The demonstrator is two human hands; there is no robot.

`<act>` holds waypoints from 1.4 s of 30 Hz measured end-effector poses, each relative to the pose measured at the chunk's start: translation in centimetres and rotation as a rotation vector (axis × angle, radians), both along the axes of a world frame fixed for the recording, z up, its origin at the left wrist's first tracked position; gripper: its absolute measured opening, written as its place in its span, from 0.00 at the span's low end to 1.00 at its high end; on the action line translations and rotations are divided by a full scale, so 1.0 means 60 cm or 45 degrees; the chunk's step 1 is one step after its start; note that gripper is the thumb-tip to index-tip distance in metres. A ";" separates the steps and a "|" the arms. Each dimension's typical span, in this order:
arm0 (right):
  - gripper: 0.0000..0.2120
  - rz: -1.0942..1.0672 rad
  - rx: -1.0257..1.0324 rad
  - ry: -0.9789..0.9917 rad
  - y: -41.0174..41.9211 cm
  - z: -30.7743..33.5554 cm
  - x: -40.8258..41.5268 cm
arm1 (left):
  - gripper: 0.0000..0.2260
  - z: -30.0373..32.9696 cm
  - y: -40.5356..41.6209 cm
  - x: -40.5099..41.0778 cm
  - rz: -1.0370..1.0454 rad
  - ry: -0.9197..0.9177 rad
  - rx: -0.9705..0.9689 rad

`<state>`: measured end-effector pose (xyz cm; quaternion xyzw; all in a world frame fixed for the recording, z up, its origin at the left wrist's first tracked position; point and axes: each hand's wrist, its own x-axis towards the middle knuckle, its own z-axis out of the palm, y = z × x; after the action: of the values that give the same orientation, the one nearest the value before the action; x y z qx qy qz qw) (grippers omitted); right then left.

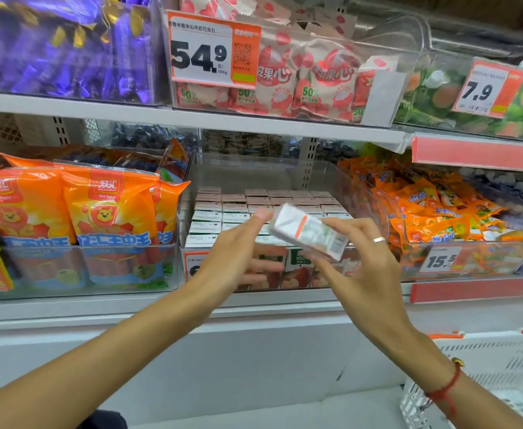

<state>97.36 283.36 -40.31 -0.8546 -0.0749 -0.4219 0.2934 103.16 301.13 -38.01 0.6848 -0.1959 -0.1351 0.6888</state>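
The right hand (368,264) grips a small white carton (308,232), fingers curled over its top and its lower end tucked toward the palm. The left hand (241,252) is spread, its thumb tip touching the carton's upper end and straight fingers reaching below it. The carton is motion-blurred. It tilts, with its long axis running from upper left down to lower right, and it is held just above the rows of cartons (232,209) in a clear bin (247,174) on the middle shelf. Orange sausage packs (108,209) fill the bin on the left and orange snack bags (439,209) the bin on the right. A white basket (501,366) stands at lower right.
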 end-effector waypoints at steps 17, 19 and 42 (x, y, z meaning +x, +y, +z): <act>0.35 -0.066 -0.514 0.079 -0.028 -0.013 0.041 | 0.22 0.006 0.013 0.034 0.035 0.508 -0.485; 0.36 -0.127 -0.528 0.259 -0.049 -0.016 0.056 | 0.22 0.011 0.012 0.050 0.067 0.489 -0.532; 0.23 -0.315 -0.447 0.396 -0.133 -0.042 0.099 | 0.21 0.002 -0.297 0.378 0.207 -0.936 0.835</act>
<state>103.28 275.39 -42.80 -0.9497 0.0043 -0.2986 0.0946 125.85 283.29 -37.87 0.8807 -0.3189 0.1150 0.3308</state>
